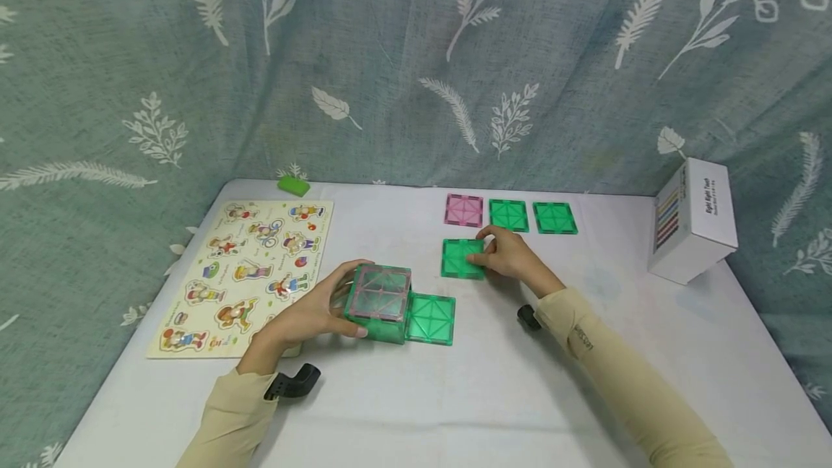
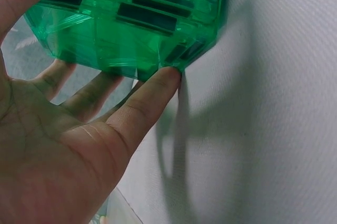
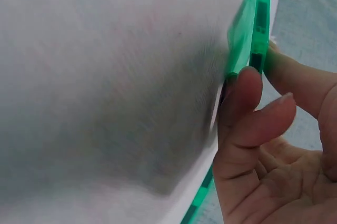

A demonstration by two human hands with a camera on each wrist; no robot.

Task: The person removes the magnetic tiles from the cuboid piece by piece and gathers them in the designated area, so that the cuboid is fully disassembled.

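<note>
My left hand (image 1: 305, 320) holds a cube of translucent magnetic tiles (image 1: 378, 302) from its left side, fingers behind and thumb in front. The cube has green walls and a pink-framed tile on top. Seen from the left wrist, its green sides (image 2: 126, 50) show dark magnet strips along the edges. Against the cube's right side lies a flat green tile (image 1: 431, 320). Farther back, my right hand (image 1: 510, 255) pinches another green magnetic tile (image 1: 455, 258) by its right edge. In the right wrist view that tile (image 3: 259, 23) stands between thumb and fingers, just off the white cloth.
Behind the right hand lie a pink tile (image 1: 464, 210) and two green tiles, one nearer (image 1: 509, 216) and one farther right (image 1: 555, 218). A picture puzzle board (image 1: 260, 258) lies left, a green block (image 1: 293, 185) beyond it. A white box (image 1: 695, 222) stands at right.
</note>
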